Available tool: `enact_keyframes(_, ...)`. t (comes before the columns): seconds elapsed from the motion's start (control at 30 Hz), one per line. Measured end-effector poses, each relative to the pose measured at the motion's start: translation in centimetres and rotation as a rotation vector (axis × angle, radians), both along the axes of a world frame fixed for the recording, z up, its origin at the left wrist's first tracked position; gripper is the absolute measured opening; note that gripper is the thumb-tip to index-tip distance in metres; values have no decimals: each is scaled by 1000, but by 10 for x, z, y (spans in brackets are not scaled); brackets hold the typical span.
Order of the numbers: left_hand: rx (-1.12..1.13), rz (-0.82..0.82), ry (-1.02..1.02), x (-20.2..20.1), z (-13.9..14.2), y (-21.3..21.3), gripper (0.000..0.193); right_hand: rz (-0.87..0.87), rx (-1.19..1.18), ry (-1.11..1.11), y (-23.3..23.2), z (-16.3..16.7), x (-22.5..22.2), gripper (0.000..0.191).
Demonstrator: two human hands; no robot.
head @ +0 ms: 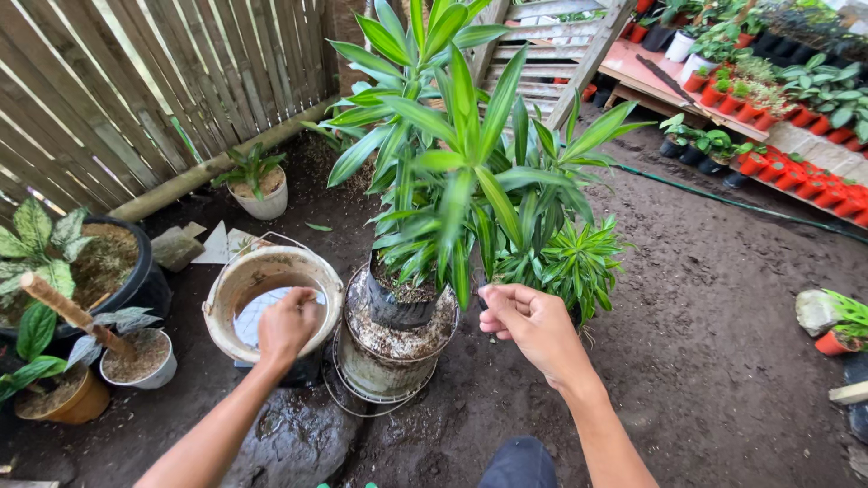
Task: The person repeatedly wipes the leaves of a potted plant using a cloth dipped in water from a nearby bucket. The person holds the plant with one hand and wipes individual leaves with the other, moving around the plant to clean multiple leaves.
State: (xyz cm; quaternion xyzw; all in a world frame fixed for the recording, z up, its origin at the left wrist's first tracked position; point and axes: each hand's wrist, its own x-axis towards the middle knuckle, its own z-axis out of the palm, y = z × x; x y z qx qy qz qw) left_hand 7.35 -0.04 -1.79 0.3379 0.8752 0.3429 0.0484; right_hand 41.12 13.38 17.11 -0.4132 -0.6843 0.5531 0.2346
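Left hand [287,327] dips curled fingers into the white bucket [271,303]; right hand [533,327], fingers pinched together on nothing visible, hovers beside the green plant [452,172] in its black bag [398,307]

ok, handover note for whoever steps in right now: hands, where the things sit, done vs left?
Left hand: closed, down inside the white bucket, which holds water.
Right hand: fingertips pinched at the leaves beside the tall striped plant; whether it holds anything is unclear.
That plant sits in a black pot on a gritty upturned tin, next to the bucket.
Done: plant is set in its pot.
Left: cannot tell from this view.
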Motion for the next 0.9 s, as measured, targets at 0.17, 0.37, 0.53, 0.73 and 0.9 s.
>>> enact_keyframes(0.17, -347, 20, -2, -39, -56, -6, 29, 106, 59, -15, 4, -10, 11, 45)
enact_keyframes(0.37, -487, -52, 47, -39, -67, -1, 27, 191, -45, -127, -3, -24, 8, 43)
enact_keyframes(0.53, -373, -41, 69, -38, -61, -7, 27, 251, -177, -154, -21, -26, -4, 47)
enact_keyframes(0.73, -159, 17, 163, -43, -58, -13, 24, 142, -248, 286, -52, -18, -61, 59)
enact_keyframes(0.9, -268, 32, -27, -43, -58, -15, 37, -180, -424, 695, -50, -21, -126, 73)
